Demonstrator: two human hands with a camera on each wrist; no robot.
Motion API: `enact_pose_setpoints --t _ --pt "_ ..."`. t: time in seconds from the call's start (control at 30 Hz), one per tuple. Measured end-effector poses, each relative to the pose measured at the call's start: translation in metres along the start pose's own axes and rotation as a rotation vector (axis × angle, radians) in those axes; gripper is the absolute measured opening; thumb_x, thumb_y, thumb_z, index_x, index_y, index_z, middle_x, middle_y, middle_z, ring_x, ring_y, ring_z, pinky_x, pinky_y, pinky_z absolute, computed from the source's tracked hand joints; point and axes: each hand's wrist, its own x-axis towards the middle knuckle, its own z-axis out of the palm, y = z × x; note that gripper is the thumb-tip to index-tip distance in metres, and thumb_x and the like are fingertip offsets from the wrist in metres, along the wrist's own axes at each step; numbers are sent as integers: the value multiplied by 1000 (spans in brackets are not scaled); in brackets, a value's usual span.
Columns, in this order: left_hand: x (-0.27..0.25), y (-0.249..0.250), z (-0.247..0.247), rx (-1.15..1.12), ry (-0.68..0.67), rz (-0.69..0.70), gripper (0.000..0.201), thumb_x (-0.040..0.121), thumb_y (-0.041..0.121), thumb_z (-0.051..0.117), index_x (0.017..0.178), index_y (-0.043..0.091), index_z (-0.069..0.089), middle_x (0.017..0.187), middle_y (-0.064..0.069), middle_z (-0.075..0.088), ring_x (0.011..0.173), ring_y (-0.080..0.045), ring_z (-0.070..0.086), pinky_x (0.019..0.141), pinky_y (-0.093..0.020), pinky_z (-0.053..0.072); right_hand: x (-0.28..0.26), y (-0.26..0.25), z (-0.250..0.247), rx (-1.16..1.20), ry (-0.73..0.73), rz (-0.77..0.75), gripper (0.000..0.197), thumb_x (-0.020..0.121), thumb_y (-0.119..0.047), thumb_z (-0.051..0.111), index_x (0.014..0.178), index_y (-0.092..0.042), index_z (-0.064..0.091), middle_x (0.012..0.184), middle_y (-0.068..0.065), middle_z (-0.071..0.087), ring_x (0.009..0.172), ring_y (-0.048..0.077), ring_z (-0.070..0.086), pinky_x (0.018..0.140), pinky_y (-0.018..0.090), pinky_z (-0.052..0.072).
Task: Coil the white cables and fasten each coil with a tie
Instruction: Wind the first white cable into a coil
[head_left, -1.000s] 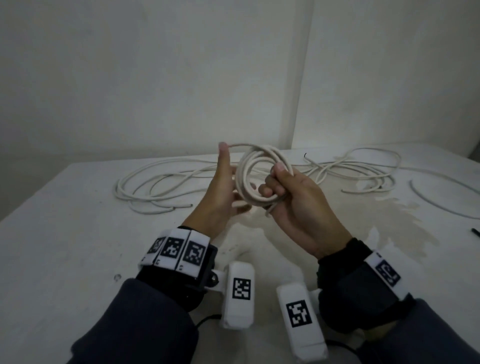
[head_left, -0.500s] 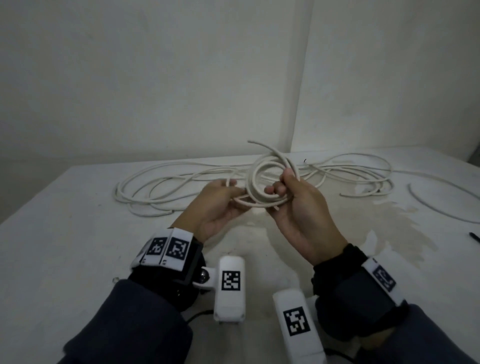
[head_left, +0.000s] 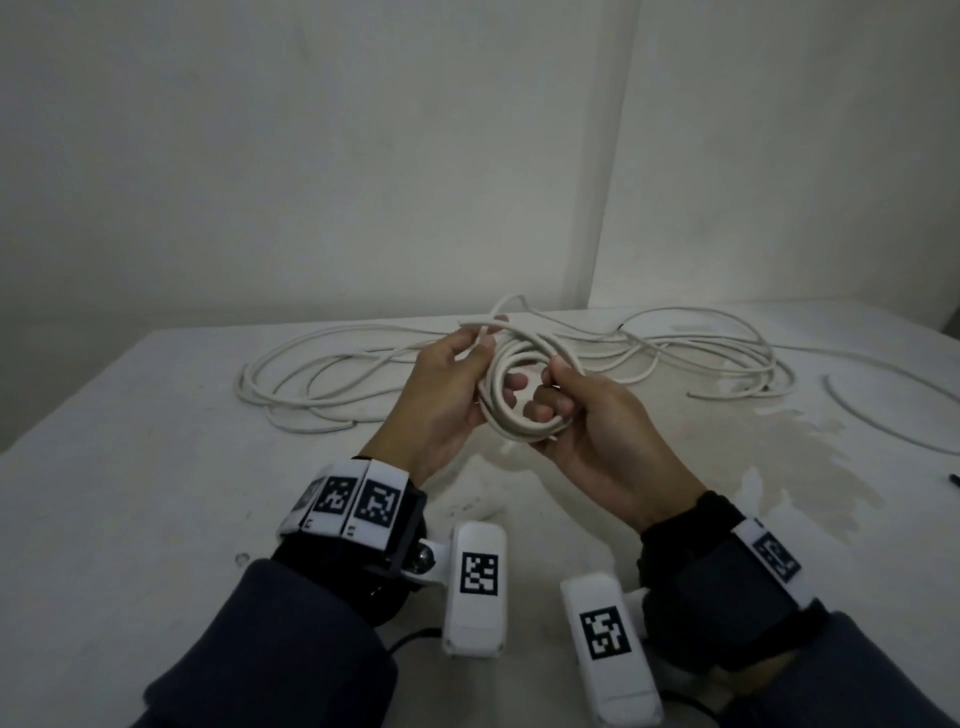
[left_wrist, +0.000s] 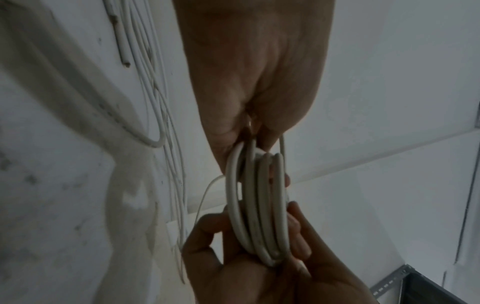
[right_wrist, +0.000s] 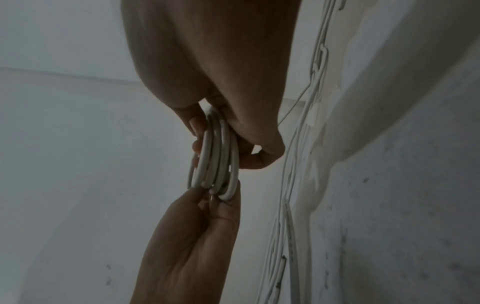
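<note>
1. Loose white cables (head_left: 322, 374) lie sprawled near the table's (head_left: 130, 493) back edge, not yet coiled.
2. My left hand (head_left: 441, 400) pinches the coil's left side and free end.
3. The coil (head_left: 519, 415), smooth round loops, is held above mid-table; no tie visible.
4. My right hand (head_left: 592, 426) curls round its right side.

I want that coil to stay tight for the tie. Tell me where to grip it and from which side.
Grip the coil across its whole bundle of loops, not one strand, as the right hand does: thumb on one flat face, fingers through the opening from the right. The loops lie side by side, so a pinch across them should keep them together. The left hand grips the opposite side, near the loose cable end.
</note>
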Motion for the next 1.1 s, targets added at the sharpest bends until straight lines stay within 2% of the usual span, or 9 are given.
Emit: enact_pose_setpoints --t 0.1,0.2,0.3,0.43,0.63,0.73,0.87,1.0,1.1 --pt "1 4 -3 -74 -44 -76 25 100 9 41 109 6 64 78 -9 63 50 -12 53 47 -21 49 -1 0 3 -39 -14 -1 24 100 -16 42 84 -10 59 48 -3 39 49 10 42 57 23 45" --pt "1 7 -5 -70 -93 -129 25 97 9 41 107 0 62 60 -4 56 45 -11 45 42 -21 43 -2 2 4 -112 -26 -57 11 100 -12 44 105 -17 53 51 -3 41 47 8 43 55 23 43" --pt "-1 9 -4 -26 -113 -129 23 94 10 42 102 0 60 56 -3 50 43 -11 42 42 -22 40 -3 2 4 -167 -57 -144 32 100 -7 44 121 -31 48 62 -4 51 47 5 42 50 20 42" --pt "-2 12 -6 30 -178 -113 26 95 9 39 93 -1 64 63 -7 55 45 -11 45 46 -25 43 -3 3 5 -158 -88 -217 25 99 -2 42 110 -18 58 73 -4 58 48 4 40 47 18 40" --pt "-5 16 -11 91 -292 -129 32 96 3 32 90 -2 63 62 -9 65 49 -14 58 50 -24 51 -2 2 2 -168 -100 -231 13 98 -5 45 97 -14 54 60 -7 54 47 3 40 44 16 38" --pt "-7 16 -12 103 -305 -77 30 94 1 36 88 -1 65 63 -7 66 55 -15 60 55 -24 52 0 2 0 -228 -120 -274 10 98 -8 46 95 -13 54 71 -3 58 54 4 46 52 20 40" --pt "-11 14 -4 80 -343 -65 31 92 1 38 91 7 69 67 -4 66 54 -11 59 53 -21 51 0 0 -5 -272 -143 -289 9 100 -9 42 97 -11 51 72 -8 62 49 1 42 48 17 35" --pt "-8 12 0 143 -227 -133 24 89 6 36 82 4 58 65 -7 54 45 -12 47 48 -23 41 1 5 -6 -439 -132 -307 10 102 -12 41 103 -17 50 73 -1 53 51 6 39 49 17 36" --pt "-8 11 2 303 -242 -75 21 95 22 49 82 9 58 63 1 49 46 -10 42 50 -25 36 -1 5 -6 -509 -125 -314 17 102 -21 43 116 -31 46 71 -2 47 52 8 39 50 20 36"
